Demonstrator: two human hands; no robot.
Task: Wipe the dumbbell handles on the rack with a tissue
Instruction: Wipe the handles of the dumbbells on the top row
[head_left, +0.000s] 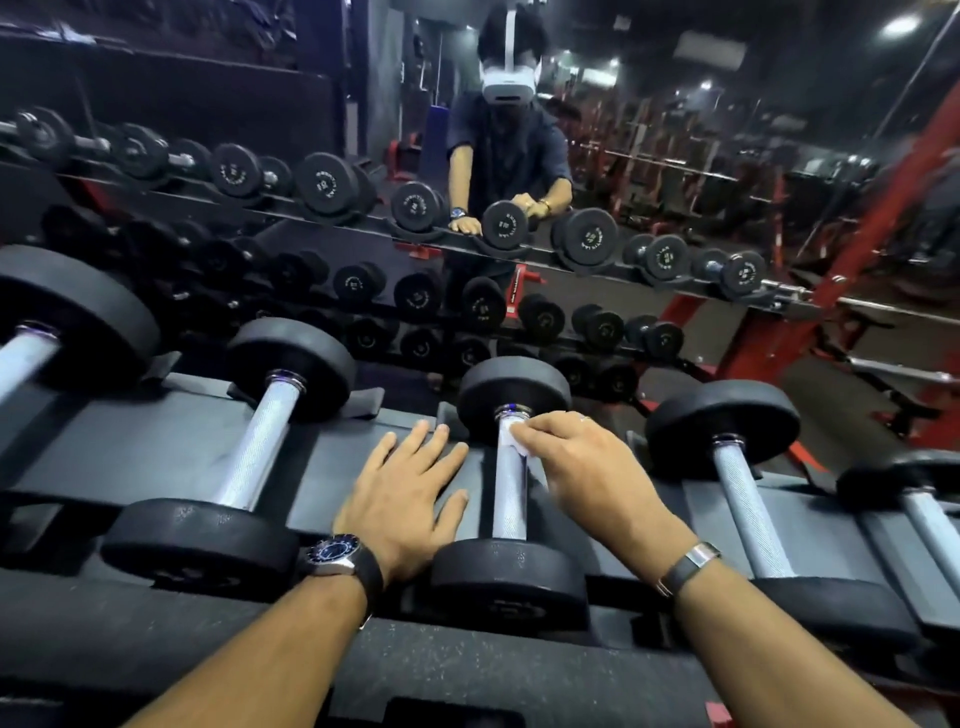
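Note:
Several black dumbbells with knurled silver handles lie side by side on the dark rack (156, 447). The middle dumbbell's handle (509, 499) runs away from me between two black heads. My right hand (587, 467) pinches a small white tissue (519, 441) against the far end of that handle, close to the far head (514, 389). My left hand (405, 493) lies flat with fingers spread on the rack just left of the same handle. Most of the tissue is hidden under my fingers.
Another dumbbell (260, 436) lies to the left and one more (743, 499) to the right. A wall mirror (675, 182) behind the rack reflects the dumbbell rows, a person with a white headset, and red gym frames.

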